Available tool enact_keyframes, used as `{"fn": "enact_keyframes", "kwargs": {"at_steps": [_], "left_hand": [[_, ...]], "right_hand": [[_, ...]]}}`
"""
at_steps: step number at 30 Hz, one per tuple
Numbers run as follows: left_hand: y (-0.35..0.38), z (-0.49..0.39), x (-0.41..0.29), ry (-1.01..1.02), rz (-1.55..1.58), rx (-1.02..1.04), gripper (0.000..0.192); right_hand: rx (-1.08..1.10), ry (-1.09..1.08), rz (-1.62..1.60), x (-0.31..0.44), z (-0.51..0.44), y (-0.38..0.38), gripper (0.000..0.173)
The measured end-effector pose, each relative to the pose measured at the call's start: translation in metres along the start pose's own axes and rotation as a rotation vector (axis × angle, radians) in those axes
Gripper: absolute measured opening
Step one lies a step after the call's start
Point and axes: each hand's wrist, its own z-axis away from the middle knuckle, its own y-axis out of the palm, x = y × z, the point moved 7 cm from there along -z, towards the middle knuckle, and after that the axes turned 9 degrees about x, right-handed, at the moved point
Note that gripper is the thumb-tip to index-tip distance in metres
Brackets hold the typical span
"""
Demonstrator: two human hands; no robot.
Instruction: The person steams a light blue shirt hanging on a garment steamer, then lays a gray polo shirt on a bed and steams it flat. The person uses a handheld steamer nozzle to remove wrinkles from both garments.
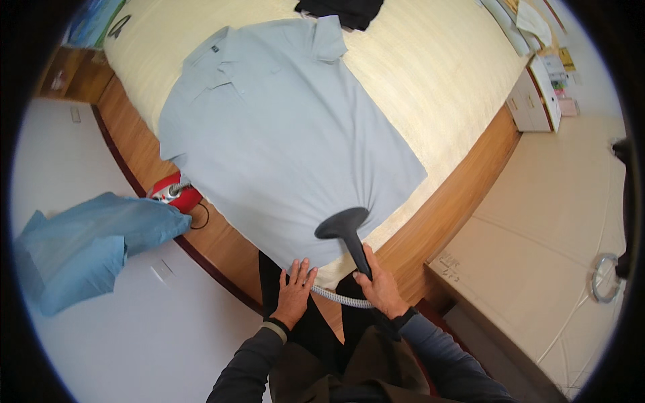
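A light blue-grey short-sleeved shirt [272, 121] lies spread on the bed, its collar at the far left and its hem towards me. My right hand [384, 289] grips the handle of a black garment steamer head [342, 224], which rests on or just over the lower part of the shirt. Creases fan out from there. With fingers spread, my left hand [296, 292] lies on the hem at the bed's near corner. A pale ribbed steam hose [342, 297] runs between my two hands.
A cream cover [418, 80] lies on the bed, with a dark garment [347, 10] at its far side. On the left are the red steamer base [184, 194] and a hanging blue garment [101, 247]. A large beige panel [529, 226] stands right; a white cabinet [534, 98] is beyond.
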Motion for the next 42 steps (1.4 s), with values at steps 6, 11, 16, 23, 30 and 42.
{"fn": "enact_keyframes", "kwargs": {"at_steps": [6,11,16,23,30,42], "left_hand": [[0.019,-0.002,-0.014,-0.131,0.172,-0.087,0.075],[0.041,-0.005,-0.019,-0.191,0.249,-0.049,0.073],[0.044,-0.005,-0.023,-0.203,0.309,-0.080,0.069],[0.035,-0.001,-0.022,-0.161,0.367,-0.209,0.061],[0.036,-0.002,-0.020,-0.169,0.365,-0.205,0.056],[0.024,0.005,-0.014,-0.135,0.458,-0.247,0.060]], "right_hand": [[0.063,-0.035,-0.042,0.002,-0.045,0.009,0.076],[-0.002,-0.079,-0.010,0.058,-0.165,0.009,0.071],[0.139,-0.149,0.138,0.075,-0.151,0.042,0.074],[0.265,-0.141,0.176,0.023,-0.028,0.058,0.077],[0.122,-0.192,0.130,0.104,-0.173,0.090,0.072],[0.140,-0.111,0.125,0.011,-0.015,0.033,0.076]]}}
